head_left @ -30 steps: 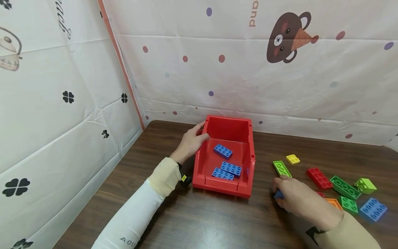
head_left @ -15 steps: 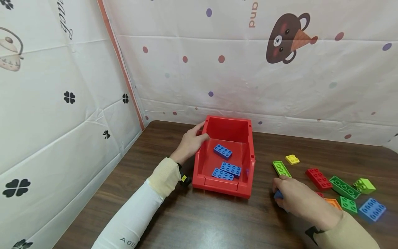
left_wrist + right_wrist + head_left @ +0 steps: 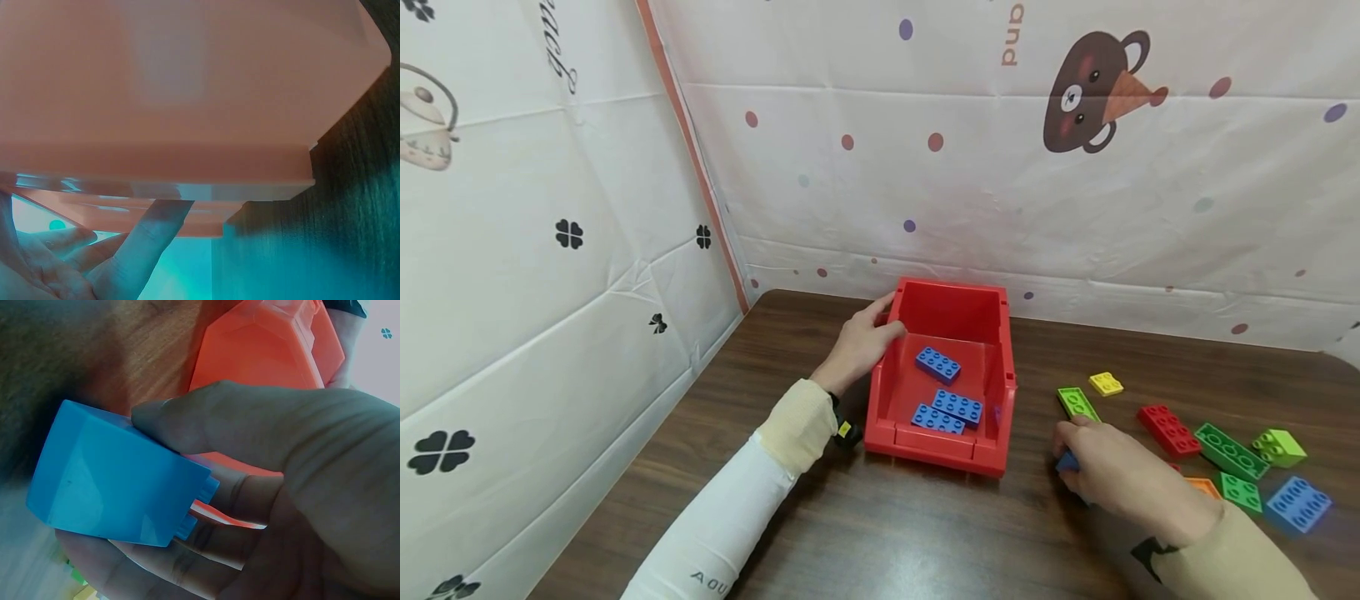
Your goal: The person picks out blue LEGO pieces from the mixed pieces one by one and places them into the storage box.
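Note:
A red bin (image 3: 951, 461) stands mid-table with several blue toy bricks (image 3: 937, 364) lying on its floor. My left hand (image 3: 859, 343) grips the bin's left wall, thumb over the rim; the left wrist view shows the fingers (image 3: 147, 250) at the bin's side. Right of the bin, my right hand (image 3: 1123, 479) holds a blue brick (image 3: 1067, 461) low over the table. In the right wrist view this blue brick (image 3: 115, 478) sits between thumb and fingers, its studs toward the palm. A lime green brick (image 3: 1077, 403) lies just beyond the right hand, partly covered by it.
Right of my right hand lie a red brick (image 3: 1169, 430), a dark green brick (image 3: 1231, 451), a green brick (image 3: 1241, 492), an orange brick (image 3: 1204, 486), a lime brick (image 3: 1282, 447) and a blue brick (image 3: 1298, 505). A yellow brick (image 3: 1106, 383) lies farther back. A printed curtain (image 3: 865, 192) hangs behind.
My right hand, with the blue brick, has shifted very slightly left and away from me. My left hand and the bin have stayed in place.

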Demonstrator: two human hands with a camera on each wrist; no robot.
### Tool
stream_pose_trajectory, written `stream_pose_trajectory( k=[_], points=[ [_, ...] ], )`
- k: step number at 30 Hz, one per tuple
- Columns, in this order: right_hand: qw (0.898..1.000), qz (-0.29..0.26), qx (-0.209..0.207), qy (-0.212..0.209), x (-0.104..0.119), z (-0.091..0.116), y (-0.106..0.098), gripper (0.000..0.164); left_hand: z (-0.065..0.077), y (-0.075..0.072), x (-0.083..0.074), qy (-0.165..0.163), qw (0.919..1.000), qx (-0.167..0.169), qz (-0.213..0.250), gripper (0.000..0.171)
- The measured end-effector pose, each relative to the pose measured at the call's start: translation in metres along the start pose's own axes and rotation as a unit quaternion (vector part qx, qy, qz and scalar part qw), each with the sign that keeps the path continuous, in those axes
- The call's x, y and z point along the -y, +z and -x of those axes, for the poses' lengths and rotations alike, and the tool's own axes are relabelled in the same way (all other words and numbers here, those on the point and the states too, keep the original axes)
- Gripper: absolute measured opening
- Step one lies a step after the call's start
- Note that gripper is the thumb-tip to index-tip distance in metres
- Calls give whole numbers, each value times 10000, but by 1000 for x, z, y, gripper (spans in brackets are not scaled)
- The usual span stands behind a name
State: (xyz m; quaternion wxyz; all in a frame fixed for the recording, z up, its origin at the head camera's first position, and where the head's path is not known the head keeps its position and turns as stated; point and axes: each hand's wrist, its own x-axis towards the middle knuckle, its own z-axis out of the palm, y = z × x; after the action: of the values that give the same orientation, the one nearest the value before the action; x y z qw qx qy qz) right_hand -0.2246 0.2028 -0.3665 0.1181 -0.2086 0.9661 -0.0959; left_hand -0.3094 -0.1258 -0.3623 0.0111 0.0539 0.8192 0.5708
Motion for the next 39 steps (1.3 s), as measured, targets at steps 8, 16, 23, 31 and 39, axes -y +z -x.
stream_pose_trajectory(
  k=[8, 16, 23, 31, 39],
  points=[
    [9999, 83, -112, -96, 2, -3, -11, 30, 0, 1, -1, 34, 10000, -21, 13, 71],
    [9977, 283, -443, -430, 3, -7, -23, 33, -3, 0, -1, 194, 9998, 27, -60, 68],
    [9973, 331, -515, -410, 9, -12, -32, 36, -2, -1, 0, 169, 9998, 24, -74, 70],
    [9969, 260, -571, -483, 12, -16, -45, 33, 0, -1, 0, 95, 9999, -11, -64, 70],
    [9950, 320, -694, -640, 16, -19, -52, 27, 0, 0, -1, 10, 10000, 21, -18, 70]
  ],
)
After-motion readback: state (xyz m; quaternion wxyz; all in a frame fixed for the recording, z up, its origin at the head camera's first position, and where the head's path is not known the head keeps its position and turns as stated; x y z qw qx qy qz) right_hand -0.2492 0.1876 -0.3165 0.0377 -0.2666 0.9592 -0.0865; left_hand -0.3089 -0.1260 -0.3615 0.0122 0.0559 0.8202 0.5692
